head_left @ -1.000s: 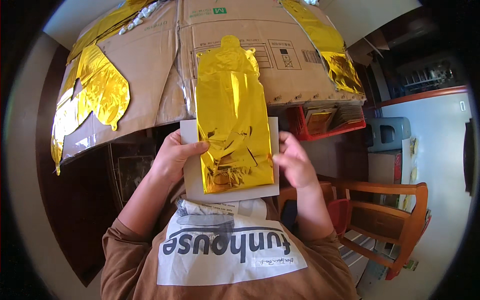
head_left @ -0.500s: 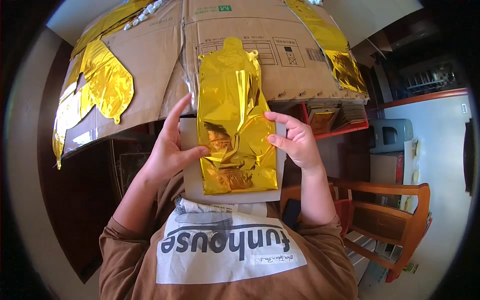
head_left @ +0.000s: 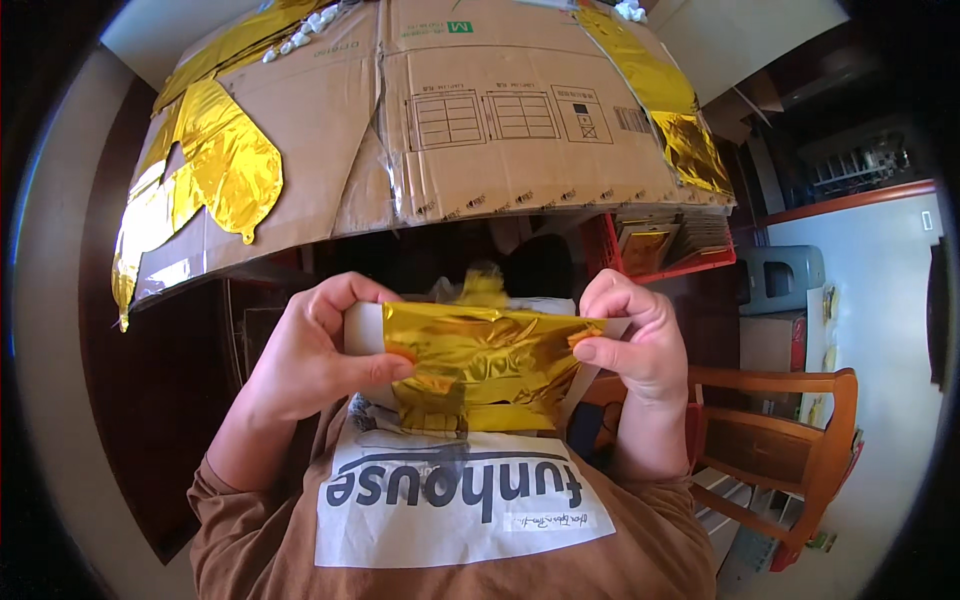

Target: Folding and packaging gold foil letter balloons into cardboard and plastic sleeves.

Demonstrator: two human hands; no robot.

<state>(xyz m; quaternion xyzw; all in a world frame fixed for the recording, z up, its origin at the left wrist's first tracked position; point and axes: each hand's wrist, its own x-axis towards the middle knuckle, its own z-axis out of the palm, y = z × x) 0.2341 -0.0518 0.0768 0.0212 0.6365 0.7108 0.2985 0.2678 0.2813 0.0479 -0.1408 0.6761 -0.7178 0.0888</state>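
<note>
A gold foil balloon (head_left: 480, 350), flat and creased, lies against a pale grey card (head_left: 363, 326) close to my chest. My left hand (head_left: 325, 350) pinches the card and the foil at their left side, thumb in front and fingers behind. At the right side my right hand (head_left: 640, 340) grips the foil and card the same way, its thumb on the gold surface. The foil runs over the card's upper edge, and a narrow gold piece sticks out beyond it. What lies behind the card is mostly hidden.
A large cardboard sheet (head_left: 300, 120) covers the table ahead. More gold foil balloons lie on it, one at the left (head_left: 235, 160) and one at the right (head_left: 690, 150). A red crate (head_left: 680, 268) of flat packets stands under its right edge. A wooden chair (head_left: 825, 440) is at my right.
Both hands have drawn the card and balloon toward my chest, off the cardboard's edge. The card has tilted, and the balloon's far end now hangs over its upper edge.
</note>
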